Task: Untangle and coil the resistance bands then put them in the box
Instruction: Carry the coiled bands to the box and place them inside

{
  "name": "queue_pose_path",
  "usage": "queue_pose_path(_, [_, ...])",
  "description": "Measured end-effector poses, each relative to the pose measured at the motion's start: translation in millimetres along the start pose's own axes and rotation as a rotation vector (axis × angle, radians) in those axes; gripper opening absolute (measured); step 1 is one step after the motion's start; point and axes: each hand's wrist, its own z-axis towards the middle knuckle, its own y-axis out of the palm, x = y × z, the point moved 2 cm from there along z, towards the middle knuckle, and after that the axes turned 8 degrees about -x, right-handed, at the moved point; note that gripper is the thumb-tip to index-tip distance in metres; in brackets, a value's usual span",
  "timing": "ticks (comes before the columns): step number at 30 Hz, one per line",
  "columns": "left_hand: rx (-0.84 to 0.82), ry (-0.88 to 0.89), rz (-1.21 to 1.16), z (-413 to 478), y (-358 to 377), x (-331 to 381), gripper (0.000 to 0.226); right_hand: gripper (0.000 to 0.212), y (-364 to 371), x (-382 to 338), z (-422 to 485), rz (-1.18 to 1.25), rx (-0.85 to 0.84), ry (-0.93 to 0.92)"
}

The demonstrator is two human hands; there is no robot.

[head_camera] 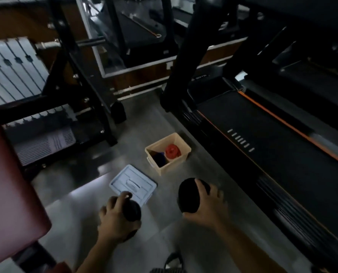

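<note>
Left hand (114,219) and right hand (205,205) each grip a black coiled band (188,196).

Left hand (113,223) grips left roll (133,212); right hand (207,209) grips right roll (188,196).

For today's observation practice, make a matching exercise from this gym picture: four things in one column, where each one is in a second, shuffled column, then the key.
Things
1. box
2. lid
3. red coil
4. larger black coil

Places
A. gripped in the right hand
B. inside the box
C. flat on the floor, just beyond the left hand, which holds a smaller black coil
D. open on the floor, beside the treadmill

Pairs: 1-D, 2-C, 3-B, 4-A
</note>
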Motion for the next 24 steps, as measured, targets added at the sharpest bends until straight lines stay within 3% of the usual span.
queue_pose_path(6, [0.001,-0.012,0.019,97,19,102,0.088,0.105,-79,51,108,-0.008,-0.066,0.004])
queue_pose_path(14, [0.075,-0.207,-0.131,201,51,190,0.083,0.105,-168,84,267,-0.166,-0.153,-0.217])
queue_pose_path(24, [0.065,-0.406,-0.163,351,70,202,0.090,0.108,-171,39,442,-0.354,-0.290,-0.327])
